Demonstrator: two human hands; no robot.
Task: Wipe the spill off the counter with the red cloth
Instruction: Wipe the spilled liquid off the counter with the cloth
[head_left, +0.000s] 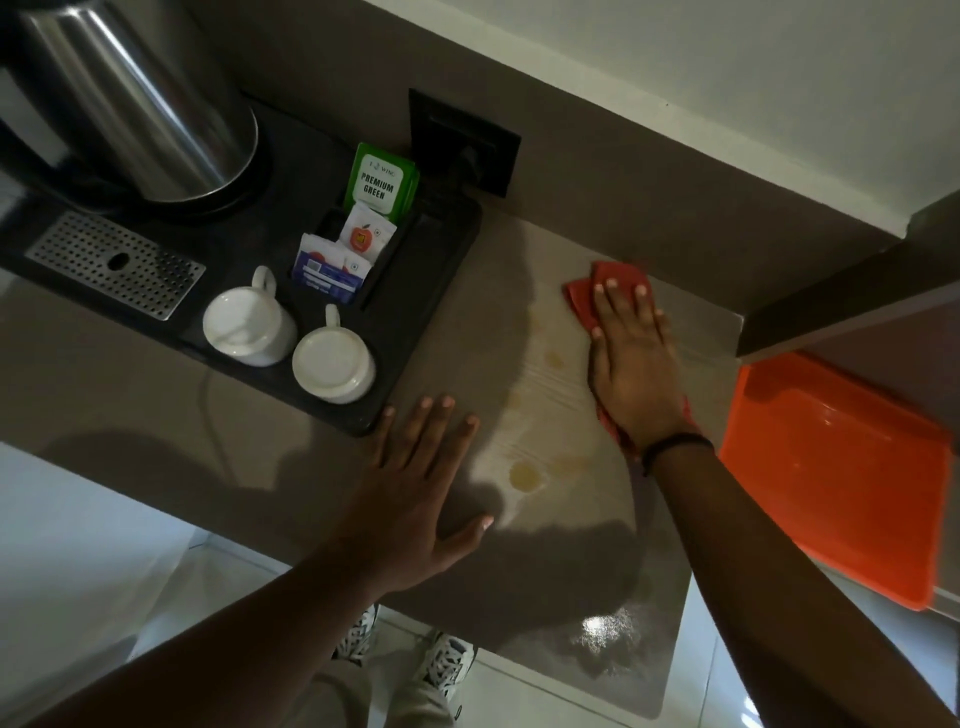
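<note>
Two hands lie flat on the worktop (322, 467): the right hand (631, 364), fingers spread, presses the red cloth (584, 301) down at the far right, while the left hand (415, 483) rests open near the black tray (415, 312). Yellowish spill (524, 475) sits between them.

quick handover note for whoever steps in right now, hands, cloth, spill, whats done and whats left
Right hand: flat, palm down, pressing the red cloth on the counter, right of the spill.
Left hand: open, flat on the counter beside the black tray, holding nothing.
Spill: yellowish drops lie between the hands; fainter spots farther up.
Done: streaks near the cloth suggest some wiping.
Left: sweep the cloth leftward over the drops, minding the tray's two white cups.
</note>
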